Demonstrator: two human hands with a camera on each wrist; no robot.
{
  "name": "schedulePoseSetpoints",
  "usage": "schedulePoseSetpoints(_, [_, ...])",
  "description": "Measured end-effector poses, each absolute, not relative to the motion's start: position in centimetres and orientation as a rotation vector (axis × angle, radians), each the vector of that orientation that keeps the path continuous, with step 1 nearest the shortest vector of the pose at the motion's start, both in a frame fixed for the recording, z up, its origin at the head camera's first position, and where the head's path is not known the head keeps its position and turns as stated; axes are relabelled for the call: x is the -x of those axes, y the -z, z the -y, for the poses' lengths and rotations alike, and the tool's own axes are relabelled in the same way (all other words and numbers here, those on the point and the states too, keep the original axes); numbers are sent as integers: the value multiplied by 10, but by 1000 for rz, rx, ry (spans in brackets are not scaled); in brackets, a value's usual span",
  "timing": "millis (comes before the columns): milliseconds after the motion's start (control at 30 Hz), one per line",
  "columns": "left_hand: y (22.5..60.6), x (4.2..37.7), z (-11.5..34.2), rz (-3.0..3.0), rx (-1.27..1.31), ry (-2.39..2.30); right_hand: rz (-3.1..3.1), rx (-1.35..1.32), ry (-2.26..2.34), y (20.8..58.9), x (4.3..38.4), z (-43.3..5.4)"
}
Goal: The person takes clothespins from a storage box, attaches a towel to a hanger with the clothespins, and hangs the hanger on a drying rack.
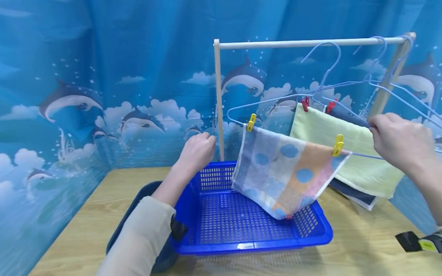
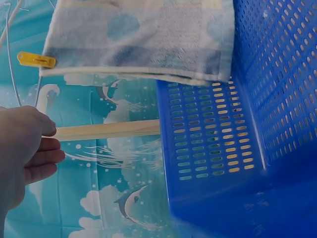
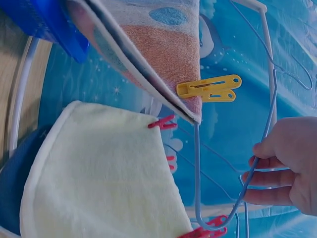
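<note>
My right hand grips the right end of a blue wire hanger, its thumb and fingers on the wire in the right wrist view. A checked towel with blue dots hangs over the hanger's lower bar, held by a yellow clothespin on the left and another yellow clothespin on the right. The hanger tilts down to the right. Whether its hook rests on the rail, I cannot tell. My left hand is raised beside the hanger's left end, apart from it, fingers loosely curled around nothing visible.
A wooden rack's white rail carries more blue hangers at right. Behind the checked towel hang a pale yellow towel with red clothespins and a dark cloth. Below stands a blue plastic basket; a dark blue tub sits under my left forearm.
</note>
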State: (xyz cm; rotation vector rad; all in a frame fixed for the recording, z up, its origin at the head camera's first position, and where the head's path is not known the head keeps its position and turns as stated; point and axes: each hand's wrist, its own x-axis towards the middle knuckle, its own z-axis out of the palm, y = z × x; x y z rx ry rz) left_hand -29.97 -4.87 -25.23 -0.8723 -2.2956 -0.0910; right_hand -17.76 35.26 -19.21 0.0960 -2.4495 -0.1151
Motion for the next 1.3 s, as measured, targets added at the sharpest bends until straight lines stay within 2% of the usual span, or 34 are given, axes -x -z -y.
schedulePoseSetpoints(333, [254, 314, 42, 2291, 850, 81, 2448, -27, 158, 189, 173, -365])
schedulePoseSetpoints(867, [266, 328, 31, 2601, 745, 52, 2545, 78, 169, 190, 175, -376])
schedulePoseSetpoints(1300, [263, 328, 21, 2528, 746, -60, 2576, 225, 114, 183, 172, -392])
